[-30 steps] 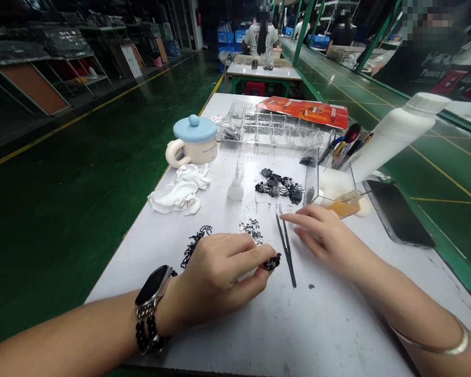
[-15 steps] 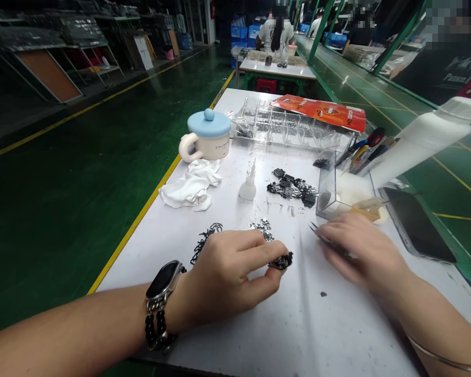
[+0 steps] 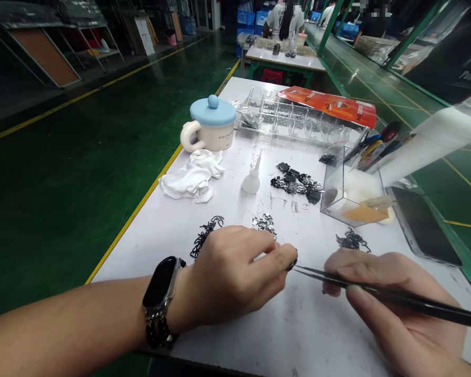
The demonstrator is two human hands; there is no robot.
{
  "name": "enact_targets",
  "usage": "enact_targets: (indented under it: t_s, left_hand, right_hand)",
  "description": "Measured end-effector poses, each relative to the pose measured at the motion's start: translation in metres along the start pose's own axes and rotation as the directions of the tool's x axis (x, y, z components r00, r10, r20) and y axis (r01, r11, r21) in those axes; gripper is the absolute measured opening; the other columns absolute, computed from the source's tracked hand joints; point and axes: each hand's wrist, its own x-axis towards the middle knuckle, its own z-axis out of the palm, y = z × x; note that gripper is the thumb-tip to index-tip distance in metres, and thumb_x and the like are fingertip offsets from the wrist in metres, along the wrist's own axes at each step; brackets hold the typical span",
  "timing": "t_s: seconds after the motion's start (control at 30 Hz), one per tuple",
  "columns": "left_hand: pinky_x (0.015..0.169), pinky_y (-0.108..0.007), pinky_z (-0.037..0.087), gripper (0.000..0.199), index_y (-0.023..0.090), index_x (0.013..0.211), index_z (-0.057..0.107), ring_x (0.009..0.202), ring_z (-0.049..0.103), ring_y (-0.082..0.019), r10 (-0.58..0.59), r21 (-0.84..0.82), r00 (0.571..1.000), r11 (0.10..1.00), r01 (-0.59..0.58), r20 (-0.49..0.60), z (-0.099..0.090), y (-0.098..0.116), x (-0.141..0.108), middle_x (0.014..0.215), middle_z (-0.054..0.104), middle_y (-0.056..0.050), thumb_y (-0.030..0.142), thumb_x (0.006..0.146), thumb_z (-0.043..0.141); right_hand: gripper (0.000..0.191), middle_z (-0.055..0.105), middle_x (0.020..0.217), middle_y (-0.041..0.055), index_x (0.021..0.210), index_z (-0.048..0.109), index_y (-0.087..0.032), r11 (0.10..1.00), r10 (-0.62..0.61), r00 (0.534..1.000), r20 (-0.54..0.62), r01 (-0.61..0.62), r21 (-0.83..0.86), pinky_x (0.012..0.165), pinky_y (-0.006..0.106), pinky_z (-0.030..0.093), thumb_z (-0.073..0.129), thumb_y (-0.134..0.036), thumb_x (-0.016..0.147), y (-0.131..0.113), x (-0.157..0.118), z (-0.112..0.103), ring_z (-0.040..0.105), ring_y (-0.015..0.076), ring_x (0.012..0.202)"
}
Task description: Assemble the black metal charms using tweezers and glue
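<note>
My left hand (image 3: pixel 239 272) is closed on a small black part (image 3: pixel 293 260), mostly hidden behind my fingers above the white table (image 3: pixel 235 340). In my right hand (image 3: pixel 396 298) I grip black tweezers (image 3: pixel 380 290), their tips beside the small black part. Just beyond my left hand lies a pile of small silvery metal pieces (image 3: pixel 264 222). Thin black curved pieces (image 3: pixel 206 234) are heaped to its left. Another pile of thin black pieces (image 3: pixel 352 240) sits behind my right hand. Farther back, black parts with metal legs (image 3: pixel 298 183) are clustered together.
A lidded cup (image 3: pixel 212 125), a white cloth (image 3: pixel 190 178) and a small nozzle bottle (image 3: pixel 251 178) stand at the left and middle. A clear divided tray (image 3: pixel 282 120) lies at the back under an orange packet (image 3: pixel 333 107). On the right are a clear box (image 3: pixel 337 193) and a phone (image 3: pixel 426 225).
My right hand has turned and moved down, bringing the tweezer tips to the part in my left hand. My left hand has rolled over, hiding more of that part.
</note>
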Motion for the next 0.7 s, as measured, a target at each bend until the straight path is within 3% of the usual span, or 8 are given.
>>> enact_targets:
  t_s: [0.27, 0.6, 0.7]
  left_hand:
    - [0.052, -0.025, 0.047, 0.014, 0.014, 0.087, 0.066, 0.059, 0.060, -0.014, 0.019, 0.026, 1.000, 0.999, -0.019, 0.002, 0.000, 0.001, 0.000, 0.066, 0.065, -0.003, 0.013, 0.080, 0.053]
    - [0.054, -0.023, 0.049, 0.015, 0.015, 0.083, 0.065, 0.060, 0.061, -0.012, 0.040, 0.036, 0.999, 0.999, -0.041, 0.030, 0.001, 0.002, 0.000, 0.065, 0.065, -0.002, 0.012, 0.082, 0.050]
    - [0.053, -0.024, 0.048, 0.016, 0.014, 0.085, 0.065, 0.060, 0.060, -0.013, 0.050, 0.015, 0.998, 0.999, -0.050, 0.034, 0.002, 0.001, -0.001, 0.065, 0.065, -0.003, 0.012, 0.082, 0.050]
  right_hand:
    - [0.030, 0.059, 0.073, 0.0013, 0.097, 0.056, -0.022, 1.000, 0.018, 1.000, 0.009, -0.017, -0.016, 0.058, 0.026, 0.050, 0.049, 0.000, 0.077, 0.003, 0.001, 0.002, 0.059, 0.0123, 0.067]
    - [0.037, 0.059, 0.071, 0.0022, 0.100, 0.055, -0.025, 0.997, -0.011, 0.995, 0.102, 0.019, -0.075, 0.058, 0.031, 0.051, 0.049, 0.001, 0.076, 0.001, 0.000, -0.005, 0.060, 0.0173, 0.070]
    - [0.029, 0.060, 0.071, 0.0021, 0.097, 0.056, -0.026, 0.997, 0.020, 0.996, 0.089, -0.014, -0.076, 0.061, 0.032, 0.050, 0.050, -0.005, 0.079, 0.003, -0.003, -0.009, 0.061, 0.0181, 0.073]
